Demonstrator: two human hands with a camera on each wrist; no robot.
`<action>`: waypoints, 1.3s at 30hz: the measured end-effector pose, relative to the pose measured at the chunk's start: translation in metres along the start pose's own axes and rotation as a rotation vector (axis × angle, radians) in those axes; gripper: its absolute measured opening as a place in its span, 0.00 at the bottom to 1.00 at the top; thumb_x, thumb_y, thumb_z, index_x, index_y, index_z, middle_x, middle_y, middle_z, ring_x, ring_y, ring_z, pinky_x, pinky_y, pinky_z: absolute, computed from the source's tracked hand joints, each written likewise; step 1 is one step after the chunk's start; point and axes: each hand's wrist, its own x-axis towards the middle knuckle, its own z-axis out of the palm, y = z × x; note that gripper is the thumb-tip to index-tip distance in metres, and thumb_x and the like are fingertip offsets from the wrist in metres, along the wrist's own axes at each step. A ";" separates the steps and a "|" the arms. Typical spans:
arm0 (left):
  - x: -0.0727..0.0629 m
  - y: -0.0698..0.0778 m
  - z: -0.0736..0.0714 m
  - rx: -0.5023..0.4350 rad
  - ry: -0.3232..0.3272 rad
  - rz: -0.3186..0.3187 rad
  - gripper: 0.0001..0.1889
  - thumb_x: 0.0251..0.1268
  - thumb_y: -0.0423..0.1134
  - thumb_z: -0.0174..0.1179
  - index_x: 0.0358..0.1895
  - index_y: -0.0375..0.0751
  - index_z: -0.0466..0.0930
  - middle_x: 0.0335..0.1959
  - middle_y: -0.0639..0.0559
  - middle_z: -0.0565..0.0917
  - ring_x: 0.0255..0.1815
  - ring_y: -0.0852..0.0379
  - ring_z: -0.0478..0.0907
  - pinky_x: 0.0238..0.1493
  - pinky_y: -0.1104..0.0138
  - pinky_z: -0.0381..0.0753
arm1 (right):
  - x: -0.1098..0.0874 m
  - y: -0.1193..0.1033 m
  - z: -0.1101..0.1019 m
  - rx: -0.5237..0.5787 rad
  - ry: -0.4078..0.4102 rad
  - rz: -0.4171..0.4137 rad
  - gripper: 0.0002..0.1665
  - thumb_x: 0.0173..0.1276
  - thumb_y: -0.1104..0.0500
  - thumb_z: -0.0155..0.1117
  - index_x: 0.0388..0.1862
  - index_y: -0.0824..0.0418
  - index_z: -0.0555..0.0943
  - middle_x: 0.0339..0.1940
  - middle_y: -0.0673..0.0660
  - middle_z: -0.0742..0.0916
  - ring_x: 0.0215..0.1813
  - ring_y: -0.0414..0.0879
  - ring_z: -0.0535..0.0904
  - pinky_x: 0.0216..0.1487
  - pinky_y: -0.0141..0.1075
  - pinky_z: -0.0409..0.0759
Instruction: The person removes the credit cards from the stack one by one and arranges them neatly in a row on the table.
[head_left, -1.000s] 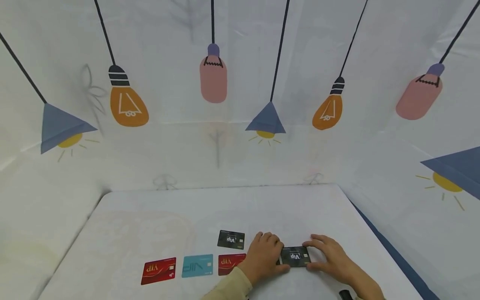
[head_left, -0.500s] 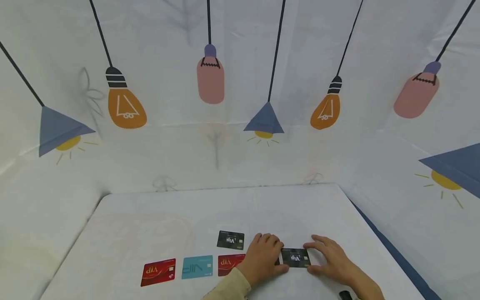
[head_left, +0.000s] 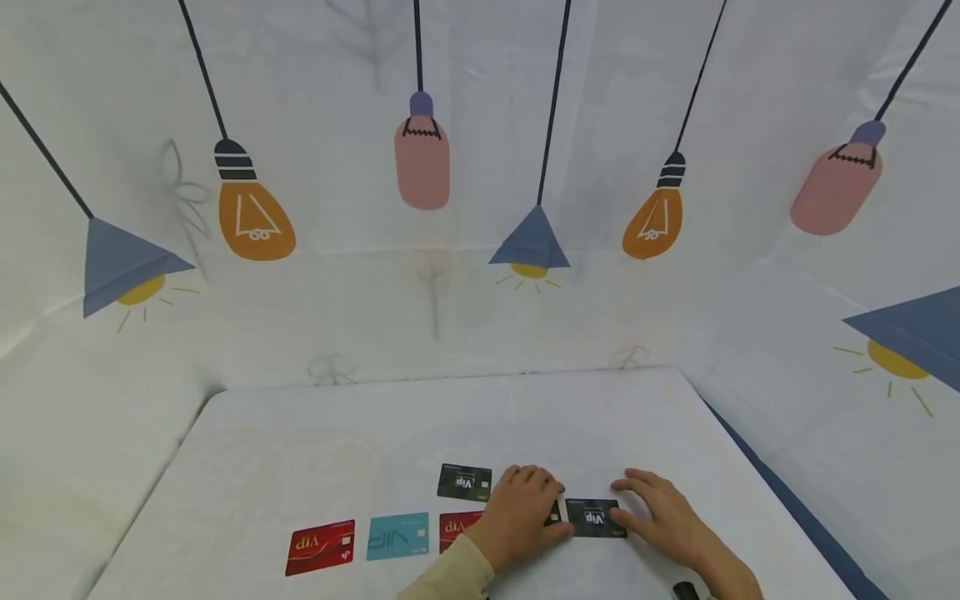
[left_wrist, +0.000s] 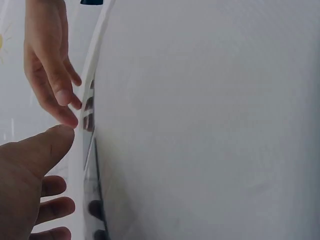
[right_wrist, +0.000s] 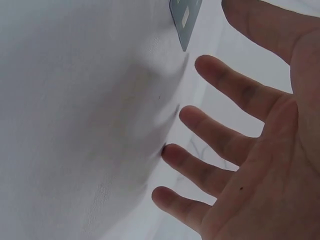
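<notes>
A black Vip card [head_left: 595, 518] lies flat on the white table between my two hands. At its left is a second black card [head_left: 554, 511], mostly hidden by my left hand [head_left: 522, 512]. The left fingers reach over that card, and the thumb tip comes close to the gap between both cards. My right hand [head_left: 663, 517] is at the right end of the Vip card, its thumb tip overlapping the card's edge in the head view. In the right wrist view the right fingers [right_wrist: 215, 132] are spread and hold nothing; a card corner [right_wrist: 185, 22] shows above them.
Left of my hands lie a red card [head_left: 320, 547], a teal card [head_left: 398, 536] and another red card [head_left: 455, 527] partly covered by my left arm. A further black card [head_left: 464, 482] lies above that red one. A white wall [head_left: 480, 317] with printed lamps stands behind.
Both hands have eased off the black Vip card: the left hand has shifted slightly left, uncovering more of the neighbouring card, and the right thumb has moved up from the lower right corner.
</notes>
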 end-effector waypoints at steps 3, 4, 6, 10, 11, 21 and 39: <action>-0.005 -0.009 -0.006 -0.008 0.011 -0.015 0.27 0.70 0.66 0.56 0.60 0.54 0.81 0.57 0.60 0.81 0.63 0.58 0.75 0.66 0.54 0.74 | 0.003 -0.004 0.002 0.037 0.014 0.024 0.25 0.67 0.39 0.69 0.55 0.52 0.84 0.67 0.65 0.78 0.68 0.68 0.71 0.65 0.66 0.69; -0.007 -0.013 -0.007 -0.003 0.016 -0.015 0.26 0.70 0.66 0.56 0.60 0.54 0.81 0.57 0.60 0.81 0.63 0.58 0.75 0.66 0.54 0.74 | 0.004 -0.006 0.002 0.044 0.017 0.020 0.25 0.68 0.38 0.68 0.55 0.52 0.84 0.67 0.65 0.78 0.68 0.68 0.71 0.65 0.67 0.69; -0.013 -0.022 -0.010 0.022 0.029 -0.012 0.25 0.71 0.65 0.56 0.59 0.53 0.81 0.57 0.58 0.82 0.62 0.57 0.75 0.64 0.54 0.75 | 0.007 -0.009 0.003 0.049 0.028 0.019 0.25 0.69 0.39 0.67 0.56 0.53 0.84 0.67 0.65 0.78 0.69 0.68 0.71 0.66 0.66 0.69; -0.026 -0.041 -0.016 0.063 0.060 -0.015 0.25 0.70 0.64 0.59 0.58 0.51 0.82 0.56 0.56 0.82 0.61 0.54 0.77 0.62 0.54 0.77 | 0.014 -0.017 0.004 0.020 0.048 -0.004 0.24 0.68 0.41 0.69 0.55 0.53 0.84 0.67 0.64 0.78 0.69 0.67 0.71 0.66 0.66 0.69; -0.030 -0.046 -0.018 0.067 0.064 -0.019 0.25 0.69 0.63 0.59 0.58 0.50 0.82 0.55 0.56 0.82 0.61 0.54 0.77 0.62 0.54 0.77 | 0.016 -0.018 0.005 0.009 0.054 -0.006 0.24 0.68 0.42 0.69 0.55 0.53 0.84 0.67 0.64 0.78 0.69 0.66 0.71 0.66 0.65 0.69; -0.054 -0.090 -0.032 0.038 0.033 -0.115 0.26 0.67 0.60 0.64 0.61 0.48 0.81 0.57 0.52 0.82 0.63 0.51 0.76 0.65 0.52 0.75 | 0.031 -0.035 0.020 -0.004 0.118 -0.103 0.21 0.69 0.48 0.70 0.57 0.53 0.82 0.67 0.59 0.79 0.68 0.61 0.73 0.66 0.61 0.72; -0.073 -0.132 -0.050 -0.132 -0.089 -0.227 0.31 0.57 0.56 0.73 0.61 0.46 0.81 0.58 0.51 0.79 0.55 0.50 0.76 0.57 0.49 0.79 | 0.053 -0.085 0.041 -0.027 0.050 -0.184 0.25 0.68 0.47 0.72 0.60 0.55 0.81 0.66 0.57 0.80 0.69 0.57 0.73 0.69 0.57 0.71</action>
